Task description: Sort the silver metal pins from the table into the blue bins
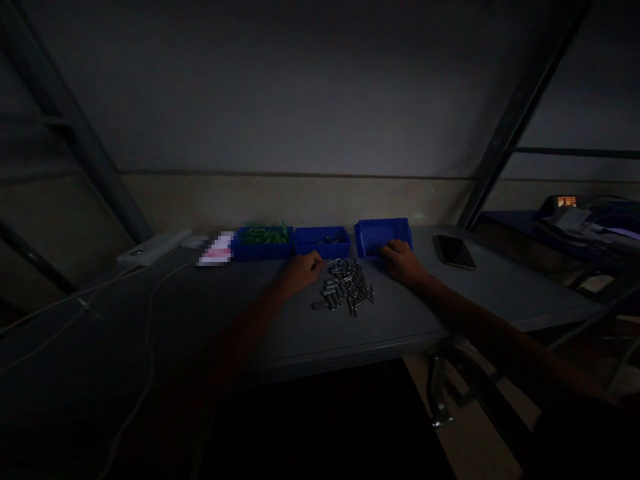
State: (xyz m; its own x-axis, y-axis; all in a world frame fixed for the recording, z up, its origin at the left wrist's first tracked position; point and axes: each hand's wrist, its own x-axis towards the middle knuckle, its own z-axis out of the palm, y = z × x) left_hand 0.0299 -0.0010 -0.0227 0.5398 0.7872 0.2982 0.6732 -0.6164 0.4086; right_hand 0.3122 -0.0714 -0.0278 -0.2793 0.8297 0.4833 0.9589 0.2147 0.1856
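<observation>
A pile of small metal parts (350, 283), with pin-like pieces and several thicker cylinders, lies on the grey table. Just left of it is my left hand (301, 272), its fingers curled together; whatever they may hold is hidden. My right hand (404, 264) grips the front edge of the right blue bin (383, 233), fingertips over the lip. That bin is tilted towards me and its inside shows. The middle blue bin (323, 249), behind the pile, has a few dark metal pieces in it.
A blue bin (263, 251) on the left holds green packets (265, 233). A phone (455, 252) lies at the right. Left stand a pale power strip (155, 248) with white cables and a pixelated card-like item (217, 249). Metal posts frame the table (310, 333); a wall is behind.
</observation>
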